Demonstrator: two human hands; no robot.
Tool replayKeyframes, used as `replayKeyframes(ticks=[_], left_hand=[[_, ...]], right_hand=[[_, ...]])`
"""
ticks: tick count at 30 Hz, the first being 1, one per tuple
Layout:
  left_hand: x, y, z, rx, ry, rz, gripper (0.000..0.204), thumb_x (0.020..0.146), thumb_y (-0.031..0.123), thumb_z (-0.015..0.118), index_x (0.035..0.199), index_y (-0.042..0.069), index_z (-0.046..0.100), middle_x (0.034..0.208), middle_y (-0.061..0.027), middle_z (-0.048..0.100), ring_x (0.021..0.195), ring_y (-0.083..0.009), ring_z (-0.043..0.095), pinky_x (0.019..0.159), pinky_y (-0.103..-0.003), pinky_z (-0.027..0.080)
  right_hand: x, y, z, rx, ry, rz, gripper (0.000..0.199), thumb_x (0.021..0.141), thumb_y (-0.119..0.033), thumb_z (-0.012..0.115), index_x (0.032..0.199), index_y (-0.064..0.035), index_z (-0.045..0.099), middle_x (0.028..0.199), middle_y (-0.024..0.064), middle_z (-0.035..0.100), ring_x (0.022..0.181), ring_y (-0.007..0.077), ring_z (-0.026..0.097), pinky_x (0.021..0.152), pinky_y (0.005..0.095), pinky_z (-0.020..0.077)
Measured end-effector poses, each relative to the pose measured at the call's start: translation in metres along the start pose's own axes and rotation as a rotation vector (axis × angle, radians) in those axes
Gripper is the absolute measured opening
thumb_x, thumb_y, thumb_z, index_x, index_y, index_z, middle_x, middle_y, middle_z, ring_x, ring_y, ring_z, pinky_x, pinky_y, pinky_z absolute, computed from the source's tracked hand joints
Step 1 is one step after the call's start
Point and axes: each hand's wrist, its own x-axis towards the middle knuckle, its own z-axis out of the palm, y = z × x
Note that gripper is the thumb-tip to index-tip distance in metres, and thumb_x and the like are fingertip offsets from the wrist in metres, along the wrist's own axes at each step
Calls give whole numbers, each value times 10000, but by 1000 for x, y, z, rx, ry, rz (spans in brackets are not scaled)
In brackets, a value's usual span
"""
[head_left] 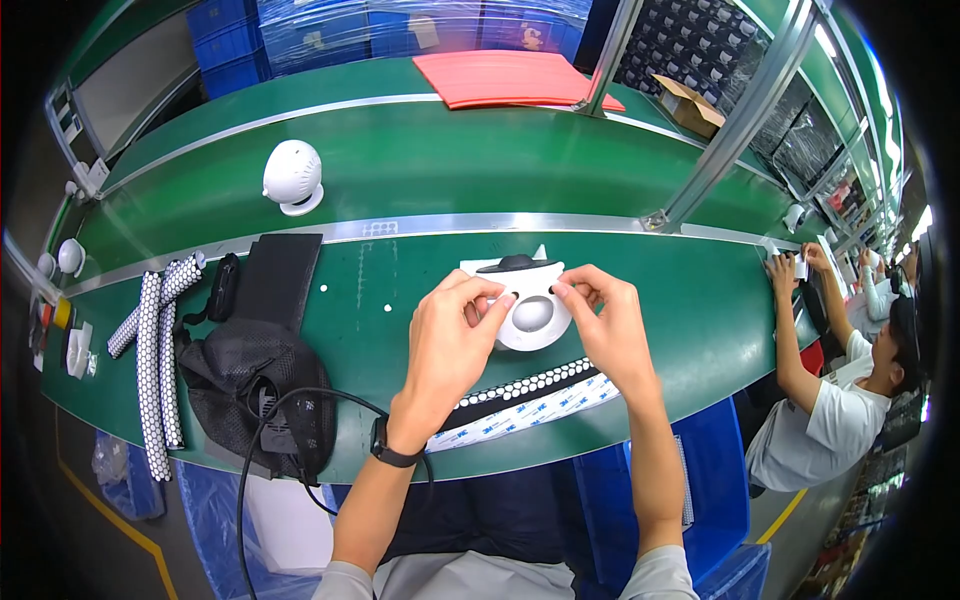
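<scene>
Both hands meet over a white base (533, 318) that lies on the green tabletop (690, 300), near the middle and just this side of the metal rail (500, 224). The base is a round white ring with a smooth pale dome bulging in its centre. A dark, flat oval piece sits at its far edge, and white sheet corners stick out behind it.

The left hand (452, 340) comes in from the near left. Its grip is nearly closed, thumb and forefinger pinched together at the ring's left rim; what is between the fingertips is too small to tell. The right hand (610, 325) mirrors it on the right, fingertips pinched and touching the ring's upper right rim.

Just near of the base, partly under the wrists, lie a strip of white dots (530, 384) on dark backing and a pale printed strip (540, 408). Similar dotted strips (155, 350) lie well to the left, beside a black mesh bag (260, 385) with a cable. A white round device (293, 176) stands on the far belt. A red mat (510, 78) lies further back. At the right, another person (835, 400) works at the same tabletop.
</scene>
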Motion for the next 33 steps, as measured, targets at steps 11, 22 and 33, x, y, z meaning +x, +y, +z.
replayKeyframes(ticks=[11, 22, 33], left_hand=[[-79, -11, -58, 586, -382, 116, 378, 818, 216, 889, 1098, 29, 717, 1078, -118, 705, 1009, -337, 683, 904, -448, 531], [-82, -23, -49, 523, -398, 185, 307, 838, 111, 838, 1087, 43, 672, 1012, -112, 639, 1003, -322, 677, 855, -453, 542], [-83, -32, -36, 649, -277, 254, 292, 815, 161, 876, 1064, 32, 796, 1027, -68, 692, 984, -283, 673, 854, -430, 554]], right_hand=[[-67, -11, 41, -148, -91, -584, 166, 828, 10, 812, 956, -48, 724, 851, 63, 643, 762, 272, 631, 682, 381, 508], [-80, 14, 54, -306, -308, -603, 182, 828, 0, 788, 987, -20, 701, 976, 81, 627, 902, 289, 625, 794, 407, 527], [-74, 15, 68, -405, -266, -610, 209, 803, 24, 703, 1010, 4, 678, 960, 107, 595, 906, 302, 621, 800, 417, 545]])
